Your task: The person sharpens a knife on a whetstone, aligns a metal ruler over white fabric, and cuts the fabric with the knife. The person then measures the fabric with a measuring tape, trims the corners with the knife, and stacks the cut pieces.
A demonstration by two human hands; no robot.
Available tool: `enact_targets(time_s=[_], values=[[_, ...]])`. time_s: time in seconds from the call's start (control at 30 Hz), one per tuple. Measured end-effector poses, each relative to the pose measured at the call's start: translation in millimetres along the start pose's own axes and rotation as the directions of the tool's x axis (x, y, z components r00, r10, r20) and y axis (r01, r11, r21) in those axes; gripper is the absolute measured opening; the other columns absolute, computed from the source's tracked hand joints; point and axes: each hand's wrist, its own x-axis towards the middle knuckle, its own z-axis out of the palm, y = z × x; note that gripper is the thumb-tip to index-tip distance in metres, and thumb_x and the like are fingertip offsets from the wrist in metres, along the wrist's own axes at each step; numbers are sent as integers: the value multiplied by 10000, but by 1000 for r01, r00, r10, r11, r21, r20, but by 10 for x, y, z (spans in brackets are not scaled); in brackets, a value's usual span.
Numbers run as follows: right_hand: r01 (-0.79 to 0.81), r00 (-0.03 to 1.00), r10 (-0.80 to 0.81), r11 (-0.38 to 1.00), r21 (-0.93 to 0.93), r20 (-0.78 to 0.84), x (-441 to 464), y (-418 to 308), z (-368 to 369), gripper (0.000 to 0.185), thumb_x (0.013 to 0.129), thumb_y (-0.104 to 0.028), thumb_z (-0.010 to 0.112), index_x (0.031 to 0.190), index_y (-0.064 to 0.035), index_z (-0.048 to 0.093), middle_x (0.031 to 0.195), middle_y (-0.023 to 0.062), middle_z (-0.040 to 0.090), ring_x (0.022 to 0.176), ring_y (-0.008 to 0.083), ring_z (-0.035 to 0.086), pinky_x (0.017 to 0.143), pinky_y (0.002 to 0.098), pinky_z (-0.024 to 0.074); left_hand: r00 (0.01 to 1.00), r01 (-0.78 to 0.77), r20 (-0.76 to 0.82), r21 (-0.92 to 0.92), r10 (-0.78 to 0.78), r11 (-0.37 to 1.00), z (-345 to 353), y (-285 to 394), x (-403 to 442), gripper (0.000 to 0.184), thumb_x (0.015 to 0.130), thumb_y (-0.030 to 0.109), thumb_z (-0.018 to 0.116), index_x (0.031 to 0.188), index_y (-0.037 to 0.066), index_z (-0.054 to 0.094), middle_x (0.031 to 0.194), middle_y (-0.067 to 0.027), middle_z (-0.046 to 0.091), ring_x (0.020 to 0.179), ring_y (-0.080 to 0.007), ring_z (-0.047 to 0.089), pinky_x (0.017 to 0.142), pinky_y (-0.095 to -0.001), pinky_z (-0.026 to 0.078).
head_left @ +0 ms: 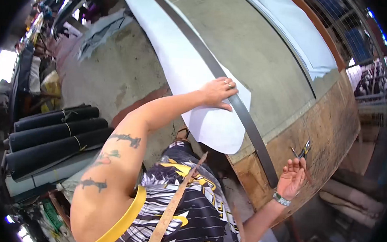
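My left hand (219,93), with a ring on one finger, lies over a long dark flat metal strip (198,43), fingers at one edge and thumb at the other. Beneath the strip is a long piece of white sheet material (171,44), its rounded end hanging past the table's near edge. My right hand (291,180), with a band at the wrist, is raised beside the strip's near end, palm showing and fingers loosely curled. I see nothing in its palm. Just beyond its fingertips a pair of pliers (306,148) lies on the wooden board, beside a thin brownish stick-like thing.
The table has a grey top (251,40) and a wooden board end (326,116). Pale blue sheets (292,29) lie along its far side. Dark rolls (60,133) are stacked at left. A long wooden strip (175,204) crosses in front of my torso.
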Motion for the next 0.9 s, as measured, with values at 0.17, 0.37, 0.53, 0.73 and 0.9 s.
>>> enact_targets(time_s=[0.17,0.37,0.53,0.73,0.9], values=[[-95,885,-120,900,-426,-450,659,574,973,407,1033,-424,511,876,-51,558,703,35,510,634,134,518,586,289,460,993,-15,-118,-49,9,999,33,-109,-53,771,791,611,684,1270,24,544,1212,-133,553,1209,-320,492,1127,-451,340],[-311,876,10,775,-550,-482,1237,1274,817,486,1005,-486,530,878,-21,594,668,35,564,540,115,549,472,253,444,999,40,-33,-85,-43,996,-30,-125,-19,731,787,601,688,1219,27,557,1210,-126,559,1223,-306,487,1130,-457,324],[-401,835,-62,613,-681,-547,1343,1454,532,468,966,-524,529,954,-82,683,674,34,585,524,102,523,469,247,412,986,3,-166,-116,-23,993,81,-152,-15,714,730,576,753,1156,27,587,1162,-137,572,1123,-334,541,1060,-478,400],[-349,891,53,714,-607,-450,1343,1642,45,489,1025,-449,437,1075,-2,629,816,78,651,627,133,613,529,240,487,999,40,-8,-84,-41,996,-118,-241,-193,698,893,514,616,1394,53,463,1403,-142,475,1374,-327,384,1182,-460,274],[-350,905,72,686,-638,-419,1328,1626,39,416,1000,-383,480,1045,2,631,811,62,608,613,133,575,539,243,469,942,334,12,-7,-334,943,-356,-901,-493,742,948,537,520,1498,67,355,1579,-120,314,1490,-299,229,1216,-473,188]])
